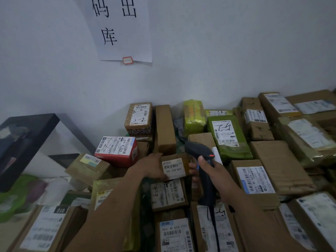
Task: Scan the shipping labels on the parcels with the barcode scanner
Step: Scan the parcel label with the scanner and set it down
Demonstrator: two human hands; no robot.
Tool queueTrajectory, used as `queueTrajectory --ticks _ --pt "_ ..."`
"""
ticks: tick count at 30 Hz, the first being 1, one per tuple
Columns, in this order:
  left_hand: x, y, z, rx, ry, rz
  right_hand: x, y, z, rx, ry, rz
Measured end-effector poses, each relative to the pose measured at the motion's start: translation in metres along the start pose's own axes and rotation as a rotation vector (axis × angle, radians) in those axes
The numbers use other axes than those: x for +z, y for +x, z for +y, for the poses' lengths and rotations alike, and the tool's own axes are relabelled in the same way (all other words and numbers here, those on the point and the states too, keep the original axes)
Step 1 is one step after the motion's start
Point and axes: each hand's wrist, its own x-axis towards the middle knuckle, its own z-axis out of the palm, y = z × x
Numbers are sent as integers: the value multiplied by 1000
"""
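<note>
My left hand (151, 166) grips the left side of a small brown parcel (185, 160) in the middle of the pile. Its white shipping label (173, 168) reads 231-239 K01 and faces up. My right hand (207, 168) is wrapped around the handle of a black barcode scanner (199, 151) with an orange trigger. The scanner's head sits just above and to the right of that label, and its cable (213, 226) trails down over the boxes below.
Several labelled cardboard boxes surround the hands: a red box (118, 157) at left, a green-wrapped parcel (229, 140) at right, a tall box marked 3-2 (139, 117) behind. A black frame (27, 135) stands at far left. A white wall with a paper sign (120, 28) lies behind.
</note>
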Motion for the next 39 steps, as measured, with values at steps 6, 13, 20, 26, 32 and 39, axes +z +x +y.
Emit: queueTrajectory --ticks 6,13,20,26,32,39 --pt "28 3 5 38 311 187 -2 -2 -2 17 -7 22" --pt "40 6 -1 27 287 210 -3 -5 -6 33 -73 26" --pt "35 -18 52 185 -47 439 -21 -21 -6 -58 35 240" --pt "56 -36 115 109 -604 232 -50 -34 -4 -26 110 349" --pt "79 -44 118 18 -1060 42 -45 -43 -7 38 131 253" --pt "73 -75 83 -29 -1490 144 -15 -54 -22 -72 138 136"
